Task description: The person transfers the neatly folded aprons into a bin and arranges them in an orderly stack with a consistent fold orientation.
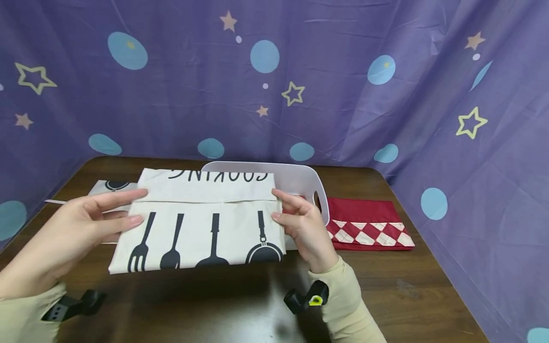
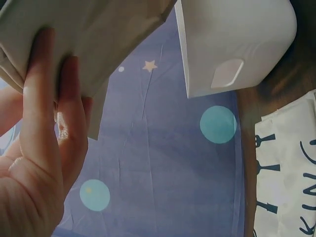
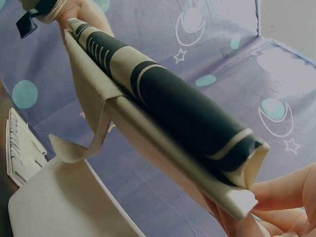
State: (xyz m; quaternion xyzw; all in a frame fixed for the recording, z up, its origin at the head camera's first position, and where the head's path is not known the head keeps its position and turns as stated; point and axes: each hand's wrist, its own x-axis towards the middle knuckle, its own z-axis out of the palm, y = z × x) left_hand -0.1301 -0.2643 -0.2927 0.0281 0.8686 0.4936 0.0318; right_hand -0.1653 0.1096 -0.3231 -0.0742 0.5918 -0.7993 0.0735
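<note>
A folded white apron (image 1: 188,224), printed with dark utensils and upside-down COOKING lettering, is held up above the table between both hands. My left hand (image 1: 92,219) pinches its left side, thumb on the near face. In the left wrist view, its other fingers (image 2: 42,103) lie against the back of the cloth. My right hand (image 1: 304,228) pinches the right side between thumb and fingers. Folded layers show edge-on in the right wrist view, with a strap (image 3: 101,123) hanging from them. Behind the apron stands a white plastic bin (image 1: 296,176), partly hidden by it.
On the right of the bin lies a folded red apron (image 1: 364,209) with a diamond-patterned band. Another folded white printed apron (image 1: 99,187) lies at the left, largely covered by the held one. The brown table (image 1: 386,286) ends at a purple curtain (image 1: 334,119).
</note>
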